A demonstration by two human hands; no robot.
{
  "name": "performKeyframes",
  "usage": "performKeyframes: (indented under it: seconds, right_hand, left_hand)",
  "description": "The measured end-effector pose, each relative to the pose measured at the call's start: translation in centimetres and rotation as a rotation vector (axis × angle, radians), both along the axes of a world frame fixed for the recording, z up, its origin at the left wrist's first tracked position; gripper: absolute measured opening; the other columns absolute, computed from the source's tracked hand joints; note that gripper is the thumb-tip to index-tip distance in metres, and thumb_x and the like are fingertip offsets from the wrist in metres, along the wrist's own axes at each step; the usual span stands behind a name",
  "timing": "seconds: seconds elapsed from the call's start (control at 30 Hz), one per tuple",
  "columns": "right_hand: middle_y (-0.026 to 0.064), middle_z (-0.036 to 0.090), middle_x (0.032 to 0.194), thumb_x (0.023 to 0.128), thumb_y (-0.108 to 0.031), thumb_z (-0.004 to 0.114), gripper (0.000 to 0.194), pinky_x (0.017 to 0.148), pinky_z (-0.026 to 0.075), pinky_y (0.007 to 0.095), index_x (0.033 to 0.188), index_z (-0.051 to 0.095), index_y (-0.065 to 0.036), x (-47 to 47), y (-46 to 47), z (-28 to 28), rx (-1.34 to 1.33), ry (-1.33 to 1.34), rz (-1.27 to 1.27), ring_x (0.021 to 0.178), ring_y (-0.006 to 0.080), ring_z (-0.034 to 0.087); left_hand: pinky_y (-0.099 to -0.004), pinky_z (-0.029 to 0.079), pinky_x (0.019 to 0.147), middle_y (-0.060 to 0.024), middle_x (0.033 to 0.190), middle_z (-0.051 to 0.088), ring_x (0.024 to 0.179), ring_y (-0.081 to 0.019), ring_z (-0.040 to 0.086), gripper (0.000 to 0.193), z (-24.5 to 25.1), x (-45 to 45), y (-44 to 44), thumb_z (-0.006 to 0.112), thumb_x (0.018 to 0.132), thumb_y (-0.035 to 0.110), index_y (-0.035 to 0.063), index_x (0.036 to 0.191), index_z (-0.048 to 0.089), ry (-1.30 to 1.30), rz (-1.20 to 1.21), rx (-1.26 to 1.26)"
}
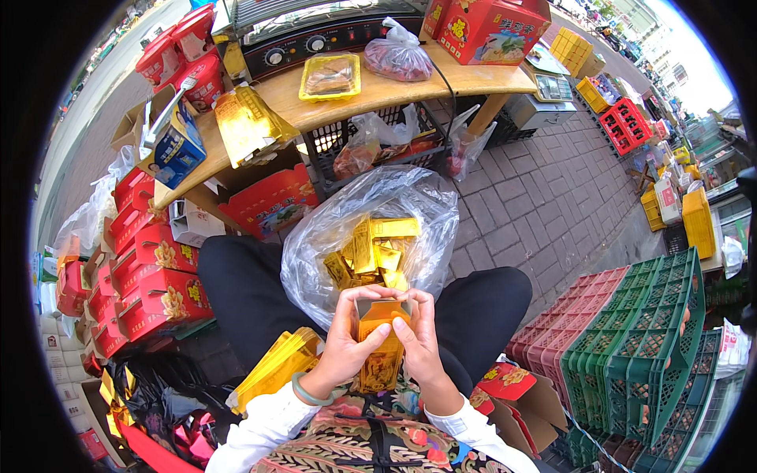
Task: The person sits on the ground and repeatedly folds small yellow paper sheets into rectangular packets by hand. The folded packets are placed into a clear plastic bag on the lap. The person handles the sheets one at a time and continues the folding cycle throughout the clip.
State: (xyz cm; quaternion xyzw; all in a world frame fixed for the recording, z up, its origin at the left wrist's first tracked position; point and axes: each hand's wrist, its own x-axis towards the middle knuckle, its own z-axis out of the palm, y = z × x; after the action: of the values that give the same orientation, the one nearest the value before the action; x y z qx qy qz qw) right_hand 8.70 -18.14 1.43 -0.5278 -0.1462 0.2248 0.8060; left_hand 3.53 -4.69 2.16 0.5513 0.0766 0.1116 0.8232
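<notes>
Between my two hands stands a small gold paper box, its top end open. My left hand grips its left side and my right hand its right, with both thumbs near the upper front. Beyond my fingertips, a large clear plastic bag lies open between my knees, holding several folded gold boxes. A fanned stack of flat gold paper pieces rests by my left forearm.
A wooden table ahead carries a yellow tray, a tied plastic bag and flat gold packaging. Red cartons are stacked at left. Green plastic crates stand at right. A black crate sits under the table.
</notes>
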Motion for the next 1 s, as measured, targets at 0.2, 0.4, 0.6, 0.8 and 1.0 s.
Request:
performKeyframes:
  seconds: [0.2,0.4,0.6,0.8,1.0]
  right_hand:
    - [0.0122,0.056,0.129,0.095,-0.009,0.072,0.024,0.108,0.043,0.0367,0.111,0.055,-0.003,1.9,-1.7,0.0,-0.167,-0.008,0.108,0.122,0.0191,0.055]
    - [0.0107,0.065,0.115,0.089,0.002,0.079,0.028,0.094,0.052,0.0325,0.115,0.069,0.002,-0.3,-0.9,0.5,-0.231,-0.420,-0.297,0.106,0.0199,0.065]
    - [0.0068,0.068,0.096,0.089,-0.011,0.080,0.010,0.085,0.051,0.0368,0.096,0.078,-0.004,1.0,-1.8,2.4,-0.476,-0.720,-0.205,0.096,0.0257,0.061]
    - [0.0085,0.055,0.097,0.085,-0.009,0.084,0.012,0.079,0.050,0.0362,0.091,0.075,-0.003,0.4,-0.9,2.9,-0.441,-0.712,-0.110,0.091,0.0256,0.060]
    - [0.0159,0.055,0.118,0.097,-0.010,0.076,0.031,0.088,0.057,0.0377,0.124,0.061,-0.004,-0.1,-0.6,1.7,-0.223,-0.753,-0.304,0.102,0.0289,0.065]
  left_hand:
    - [-0.0355,0.044,0.108,-0.0134,0.129,0.058,0.124,-0.0212,0.057,0.020,-0.1,-0.2,1.5,0.057,0.105,0.024,0.0072,0.101,0.048,-0.016,-0.123,0.122]
    - [-0.0300,0.049,0.101,-0.0090,0.126,0.062,0.112,-0.0140,0.063,0.019,0.9,0.1,2.7,0.056,0.107,0.024,0.0080,0.097,0.056,0.204,-0.176,-0.438]
    - [-0.0320,0.047,0.104,-0.0095,0.126,0.060,0.116,-0.0162,0.061,0.021,1.5,0.2,3.8,0.068,0.092,0.021,0.0117,0.101,0.051,0.254,-0.319,-0.459]
    - [-0.0299,0.045,0.104,-0.0075,0.119,0.060,0.115,-0.0161,0.059,0.024,1.3,0.0,3.3,0.071,0.091,0.018,0.0133,0.103,0.051,0.233,-0.315,-0.511]
    - [-0.0346,0.051,0.095,-0.0102,0.114,0.064,0.105,-0.0215,0.063,0.013,1.4,-2.1,2.1,0.070,0.099,0.008,0.0085,0.107,0.060,-0.097,0.148,0.205]
